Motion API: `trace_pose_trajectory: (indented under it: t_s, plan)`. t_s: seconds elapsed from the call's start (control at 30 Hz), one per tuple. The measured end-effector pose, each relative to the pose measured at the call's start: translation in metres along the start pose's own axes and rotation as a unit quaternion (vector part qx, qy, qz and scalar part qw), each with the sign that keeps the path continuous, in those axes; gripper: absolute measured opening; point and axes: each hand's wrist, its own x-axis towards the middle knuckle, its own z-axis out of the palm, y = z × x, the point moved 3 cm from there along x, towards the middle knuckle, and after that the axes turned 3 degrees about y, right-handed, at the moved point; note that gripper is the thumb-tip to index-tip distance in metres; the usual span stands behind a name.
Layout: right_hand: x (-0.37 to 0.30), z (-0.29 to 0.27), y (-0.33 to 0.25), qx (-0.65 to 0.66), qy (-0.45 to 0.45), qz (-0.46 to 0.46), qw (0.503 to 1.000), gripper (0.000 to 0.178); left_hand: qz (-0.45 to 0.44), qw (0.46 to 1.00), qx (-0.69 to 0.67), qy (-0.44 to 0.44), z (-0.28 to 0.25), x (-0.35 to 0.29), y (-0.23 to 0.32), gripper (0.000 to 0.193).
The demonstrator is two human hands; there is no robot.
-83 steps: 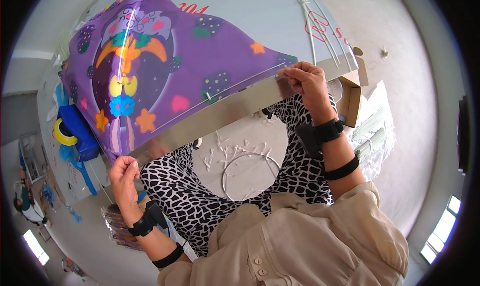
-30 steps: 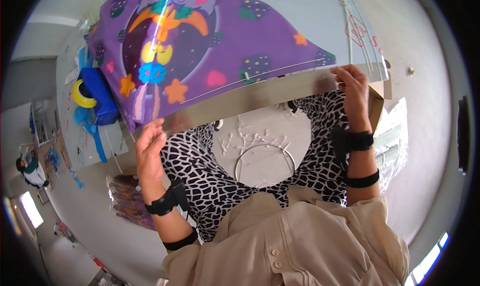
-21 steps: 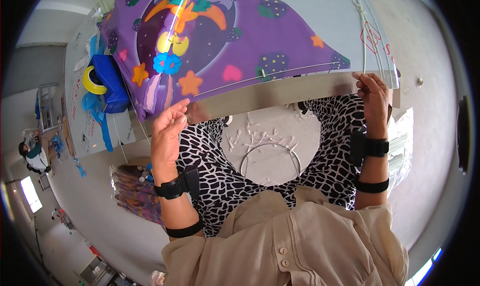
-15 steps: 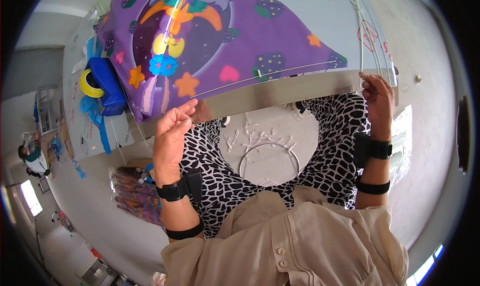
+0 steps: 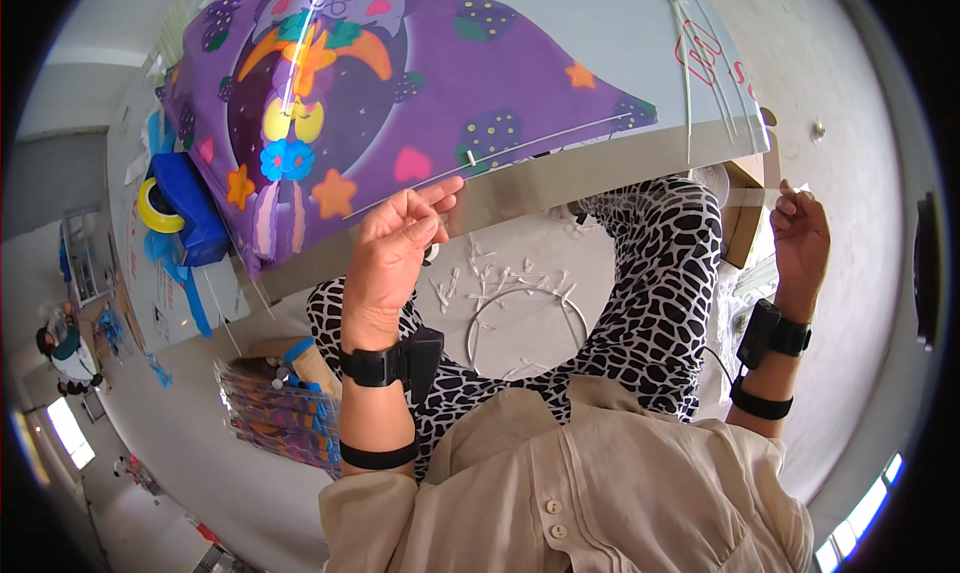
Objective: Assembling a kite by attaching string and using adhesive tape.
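Observation:
A purple printed sheet [image 5: 440, 103], kite-like with a tapered right corner, covers much of the table and shows stars, hearts and a cartoon figure. A thin white rod [image 5: 560, 137] runs along its near edge, with a small white clip [image 5: 471, 159] on it. My left hand [image 5: 392, 248] is at that near edge, fingers stretched right just below the clip and the thumb apart; nothing shows in it. Beyond the table's right end my right hand [image 5: 803, 238] is raised, its fingertips pinched. Something small and whitish shows there, too small to name.
A blue tape dispenser [image 5: 190, 208] with yellow tape stands left. Thin white rods [image 5: 688, 83] lie at the table's right. Below are a cardboard box [image 5: 742, 218], a white hoop [image 5: 480, 323] among small white pieces, and bagged purple printed sheets [image 5: 275, 408]. A person [image 5: 70, 348] is far left.
My right hand has moved right, away from the table's corner and the rods there. My left hand has slid right along the sheet's near edge. The view has shifted slightly.

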Motion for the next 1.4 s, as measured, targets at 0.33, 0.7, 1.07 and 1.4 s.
trace_pose_trajectory:
  t_s: [0.33, 0.7, 1.07, 1.4]
  plan:
    - [-0.002, 0.050, 0.041, -0.143, 0.025, -0.018, 0.989, 0.011, 0.062, 0.982, 0.153, 0.092, -0.019, -0.033, 0.035, 0.009]
    - [-0.007, 0.138, 0.091, -0.339, -0.068, -0.091, 0.934, 0.017, 0.086, 0.946, 0.163, 0.267, -0.081, -0.098, 0.035, 0.010]
    - [-0.027, 0.118, 0.134, -0.340, -0.053, -0.064, 0.937, 0.008, 0.021, 0.896, 0.335, 0.292, -0.064, -0.169, 0.033, 0.009]
    - [-0.029, 0.166, 0.150, -0.625, -0.046, -0.170, 0.760, 0.018, 0.010, 0.886, 0.313, 0.343, -0.056, -0.209, -0.004, 0.011]
